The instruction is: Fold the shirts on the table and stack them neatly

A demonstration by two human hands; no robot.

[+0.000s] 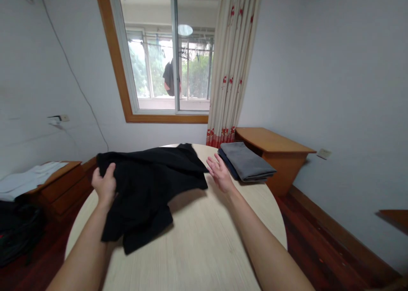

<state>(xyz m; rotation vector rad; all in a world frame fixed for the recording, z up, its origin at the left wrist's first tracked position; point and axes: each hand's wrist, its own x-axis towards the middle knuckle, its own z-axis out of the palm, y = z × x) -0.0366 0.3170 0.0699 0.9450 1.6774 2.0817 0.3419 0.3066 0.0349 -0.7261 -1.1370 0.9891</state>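
A black shirt [143,180], loosely spread and partly rumpled, is over the round pale wooden table [204,244]. My left hand [106,185] grips it at its left edge, the thumb in front and the other fingers hidden by the cloth. Just past the shirt's right end, my right hand [219,174] is open, its fingers apart and the palm turned up; I see nothing held in it. Beside that hand, at the table's right rear, lies a stack of folded clothes, with a grey folded garment [247,161] on top and dark blue cloth [228,161] beneath.
Behind the table on the right stands a wooden desk [274,142], near a floral curtain [231,70] and a sliding window [172,53]. At the left, a wooden cabinet [68,193] bears white papers [30,178]; a black bag [19,231] sits in front of it.
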